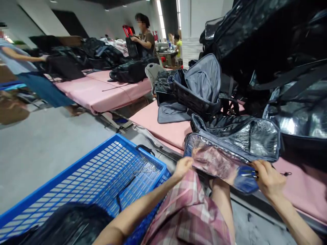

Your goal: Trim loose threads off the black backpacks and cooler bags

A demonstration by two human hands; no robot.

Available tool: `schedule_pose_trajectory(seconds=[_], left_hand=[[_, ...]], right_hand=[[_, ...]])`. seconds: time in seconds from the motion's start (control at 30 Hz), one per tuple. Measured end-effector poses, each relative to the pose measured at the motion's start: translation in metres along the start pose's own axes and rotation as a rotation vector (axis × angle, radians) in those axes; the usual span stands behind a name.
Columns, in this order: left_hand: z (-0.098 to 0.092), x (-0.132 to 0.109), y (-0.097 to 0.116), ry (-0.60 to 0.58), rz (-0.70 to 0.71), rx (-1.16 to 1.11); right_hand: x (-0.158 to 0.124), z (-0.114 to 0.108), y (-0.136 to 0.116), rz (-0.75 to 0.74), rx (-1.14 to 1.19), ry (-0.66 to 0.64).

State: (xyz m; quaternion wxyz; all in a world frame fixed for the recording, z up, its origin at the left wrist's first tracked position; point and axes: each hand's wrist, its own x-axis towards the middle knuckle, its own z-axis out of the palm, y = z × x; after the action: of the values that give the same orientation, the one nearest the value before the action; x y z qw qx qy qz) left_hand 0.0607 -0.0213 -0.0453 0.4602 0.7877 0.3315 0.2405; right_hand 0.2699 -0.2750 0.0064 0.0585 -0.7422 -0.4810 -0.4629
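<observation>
Left grip [184, 166] and right grip [268, 177] are each closed on an end of the foil-lined flap [217, 162] of an open bag [245, 134], at the near edge of the pink desk [305, 180]. The flap's long axis slants from upper left to lower right, its shiny face turned up towards me. A grey-lined bag [203, 81] crowds it from behind, a silver-lined one [293, 117] from the right; dark bags [263, 37] loom above. A blue crate [139, 153] stands on my left.
</observation>
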Motion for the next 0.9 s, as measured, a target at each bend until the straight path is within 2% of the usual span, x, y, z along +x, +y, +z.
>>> schedule_pose_trajectory(seconds=[0.03,0.1,0.17,0.23,0.33,0.43,0.57,0.63,0.67,0.73,0.83,0.9], left_hand=[[-0.007,0.014,0.008,0.044,0.107,0.044],[-0.013,0.043,0.031,0.105,0.439,0.192],[-0.011,0.062,0.055,0.053,0.791,0.37],[-0.004,0.067,0.071,-0.058,0.967,0.485],[0.0,0.047,0.075,-0.173,1.017,0.573],[-0.006,0.015,0.063,-0.286,1.038,0.645],[-0.01,-0.016,0.044,-0.333,1.047,0.722],[-0.009,-0.025,0.035,-0.351,1.052,0.737],[-0.008,-0.029,0.03,-0.358,1.066,0.734],[-0.005,-0.041,0.02,-0.366,1.122,0.708],[0.0,-0.063,0.009,-0.328,1.197,0.644],[0.004,-0.077,0.004,-0.303,1.203,0.628]], right_hand=[[0.0,-0.001,-0.001,0.005,0.015,-0.007],[-0.003,-0.004,-0.003,0.01,0.047,-0.025],[-0.01,-0.009,-0.004,0.007,0.076,-0.05],[-0.021,-0.014,-0.005,0.007,0.108,-0.081],[-0.047,-0.021,-0.01,0.03,0.178,-0.151],[-0.075,-0.029,-0.019,0.041,0.215,-0.184],[-0.09,-0.047,-0.041,0.145,0.315,-0.164],[-0.085,-0.062,-0.059,0.316,0.472,-0.17],[-0.08,-0.069,-0.07,0.457,0.57,-0.162],[-0.069,-0.084,-0.094,0.851,0.756,-0.178],[-0.057,-0.096,-0.128,1.481,0.948,-0.375],[-0.055,-0.097,-0.142,1.735,1.077,-0.494]])
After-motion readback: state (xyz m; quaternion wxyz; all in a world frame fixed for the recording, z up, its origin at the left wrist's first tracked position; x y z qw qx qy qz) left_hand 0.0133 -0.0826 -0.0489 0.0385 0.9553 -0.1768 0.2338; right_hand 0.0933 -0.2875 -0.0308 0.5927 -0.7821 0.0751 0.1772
